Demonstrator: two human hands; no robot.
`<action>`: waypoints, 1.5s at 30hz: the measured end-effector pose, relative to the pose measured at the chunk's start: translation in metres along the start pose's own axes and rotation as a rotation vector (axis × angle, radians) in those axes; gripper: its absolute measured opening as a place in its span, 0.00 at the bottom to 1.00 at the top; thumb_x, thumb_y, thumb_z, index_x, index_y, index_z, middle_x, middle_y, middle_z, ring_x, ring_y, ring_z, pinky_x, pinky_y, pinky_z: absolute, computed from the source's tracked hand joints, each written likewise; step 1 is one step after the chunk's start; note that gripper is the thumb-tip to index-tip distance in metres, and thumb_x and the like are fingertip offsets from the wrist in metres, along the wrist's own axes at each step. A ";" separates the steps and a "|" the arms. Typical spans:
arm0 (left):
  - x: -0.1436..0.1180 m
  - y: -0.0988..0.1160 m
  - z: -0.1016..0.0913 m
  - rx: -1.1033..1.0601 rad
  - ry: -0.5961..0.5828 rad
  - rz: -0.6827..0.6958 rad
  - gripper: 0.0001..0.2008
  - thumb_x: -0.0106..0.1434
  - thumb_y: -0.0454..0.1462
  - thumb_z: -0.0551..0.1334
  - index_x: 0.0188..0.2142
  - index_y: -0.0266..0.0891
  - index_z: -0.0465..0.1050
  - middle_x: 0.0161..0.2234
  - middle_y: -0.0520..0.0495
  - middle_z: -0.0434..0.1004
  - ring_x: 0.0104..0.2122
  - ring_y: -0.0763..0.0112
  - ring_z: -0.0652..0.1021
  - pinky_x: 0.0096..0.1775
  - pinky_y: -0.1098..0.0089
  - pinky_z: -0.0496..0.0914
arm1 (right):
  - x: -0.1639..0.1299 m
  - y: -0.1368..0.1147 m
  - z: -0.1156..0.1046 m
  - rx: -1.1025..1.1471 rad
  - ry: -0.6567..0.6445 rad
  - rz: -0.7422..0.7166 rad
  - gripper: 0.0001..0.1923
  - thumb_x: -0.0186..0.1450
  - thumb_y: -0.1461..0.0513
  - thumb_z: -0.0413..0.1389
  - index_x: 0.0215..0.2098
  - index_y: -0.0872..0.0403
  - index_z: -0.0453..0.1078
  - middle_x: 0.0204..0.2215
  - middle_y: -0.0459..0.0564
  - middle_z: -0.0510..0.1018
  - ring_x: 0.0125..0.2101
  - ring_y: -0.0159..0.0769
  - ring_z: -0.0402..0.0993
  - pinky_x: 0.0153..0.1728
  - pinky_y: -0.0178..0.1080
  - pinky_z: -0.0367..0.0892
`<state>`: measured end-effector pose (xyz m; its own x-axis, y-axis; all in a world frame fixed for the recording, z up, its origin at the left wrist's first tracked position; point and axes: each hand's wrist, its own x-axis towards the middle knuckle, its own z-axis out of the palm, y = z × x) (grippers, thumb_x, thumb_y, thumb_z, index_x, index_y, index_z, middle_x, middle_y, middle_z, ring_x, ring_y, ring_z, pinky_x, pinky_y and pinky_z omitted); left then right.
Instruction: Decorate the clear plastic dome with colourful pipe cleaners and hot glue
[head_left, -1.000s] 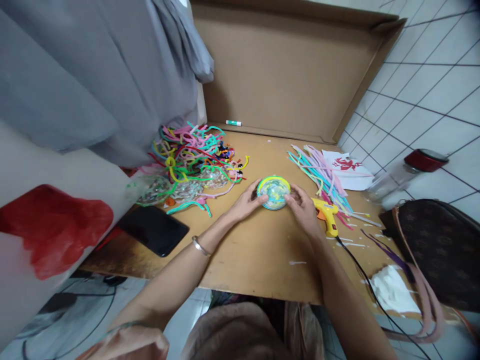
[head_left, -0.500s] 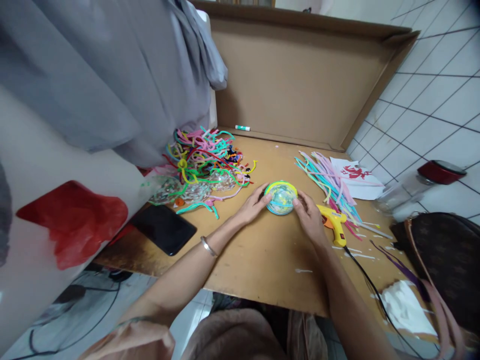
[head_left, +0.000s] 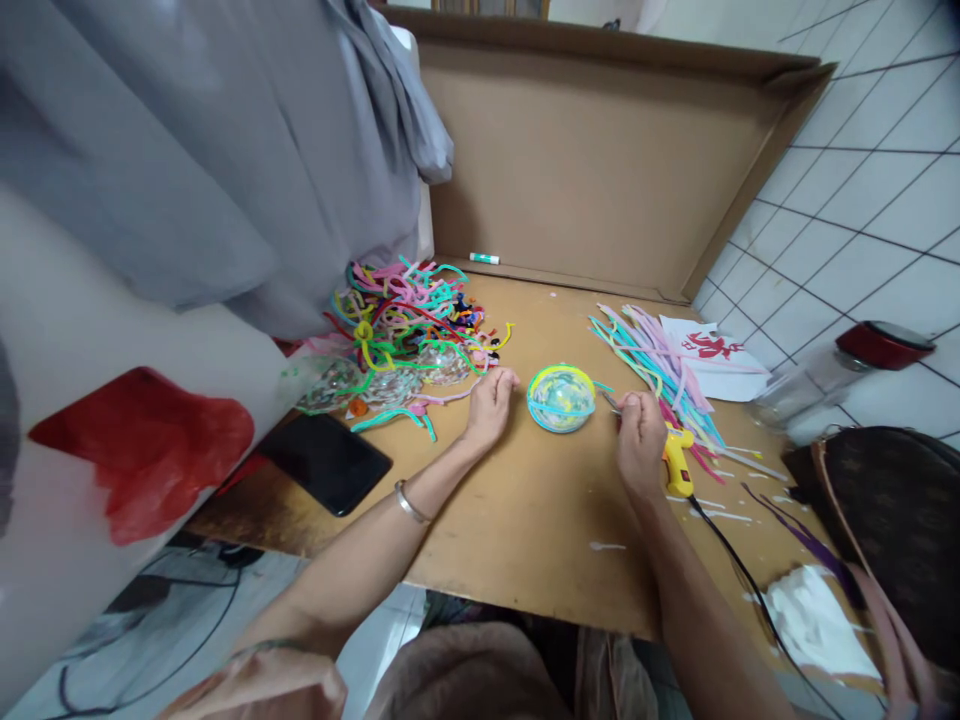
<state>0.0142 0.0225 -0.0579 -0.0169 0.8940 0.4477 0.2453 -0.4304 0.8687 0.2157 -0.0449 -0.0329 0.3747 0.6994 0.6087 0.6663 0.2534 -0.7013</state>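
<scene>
A clear dome [head_left: 561,398] rimmed with yellow and blue pipe cleaners sits on the cardboard-covered table [head_left: 525,500], with neither hand on it. My left hand [head_left: 491,402] rests on the table just left of the dome, fingers loosely curled and holding nothing, beside a tangled heap of coloured pipe cleaners [head_left: 405,320]. My right hand [head_left: 641,438] is right of the dome, fingers pinched on a thin grey stick [head_left: 610,402] that points toward the dome. The yellow glue gun [head_left: 677,468] lies partly under that hand.
Straight pipe cleaners [head_left: 660,365] and a printed paper [head_left: 712,350] lie at the right. A black phone [head_left: 326,462] lies at the left. A jar with a red lid [head_left: 847,375] and a brown bag [head_left: 892,510] stand off the right edge. A cardboard wall [head_left: 585,170] stands behind.
Both hands have let go of the dome. My left hand moved left onto the table, and my right hand moved right over the glue gun and pinched a thin stick.
</scene>
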 end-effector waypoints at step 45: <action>-0.004 0.008 -0.003 0.009 0.113 0.118 0.12 0.65 0.45 0.56 0.33 0.40 0.70 0.31 0.48 0.73 0.35 0.67 0.72 0.42 0.67 0.66 | -0.025 -0.011 0.016 -0.031 -0.080 -0.334 0.10 0.71 0.61 0.47 0.34 0.51 0.67 0.29 0.48 0.76 0.32 0.37 0.73 0.37 0.40 0.66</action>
<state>0.0130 0.0153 -0.0516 -0.0967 0.8173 0.5680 0.2603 -0.5300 0.8070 0.1885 -0.0545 -0.0468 0.0816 0.6314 0.7712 0.7634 0.4579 -0.4556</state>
